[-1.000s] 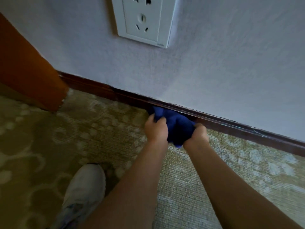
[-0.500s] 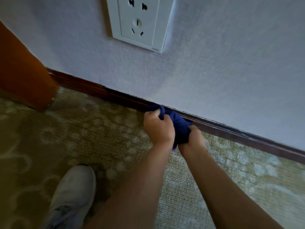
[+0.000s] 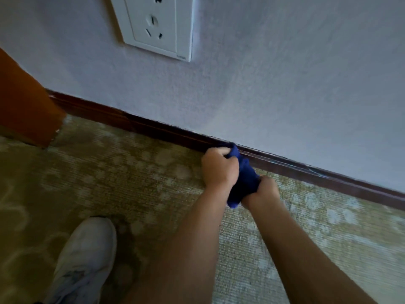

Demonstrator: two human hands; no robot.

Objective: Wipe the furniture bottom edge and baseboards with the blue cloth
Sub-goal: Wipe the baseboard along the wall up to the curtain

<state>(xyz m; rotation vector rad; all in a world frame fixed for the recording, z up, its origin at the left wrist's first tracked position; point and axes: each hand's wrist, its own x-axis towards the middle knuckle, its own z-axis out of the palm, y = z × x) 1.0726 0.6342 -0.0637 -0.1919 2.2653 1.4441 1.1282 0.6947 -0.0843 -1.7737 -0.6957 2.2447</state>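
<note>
The blue cloth (image 3: 244,176) is bunched up between both hands, low against the dark brown baseboard (image 3: 153,130) that runs diagonally along the foot of the wall. My left hand (image 3: 219,168) grips its upper end, which touches the baseboard's top edge. My right hand (image 3: 262,190) grips the lower end just above the carpet. An orange-brown wooden furniture panel (image 3: 26,106) stands at the far left, its bottom corner on the carpet.
A white wall socket (image 3: 155,27) sits on the pale textured wall above the baseboard. Patterned olive carpet (image 3: 131,176) covers the floor. My white shoe (image 3: 85,262) rests at the lower left.
Both hands have drawn closer together on the cloth, which is now more bunched. They have shifted a little to the right along the baseboard.
</note>
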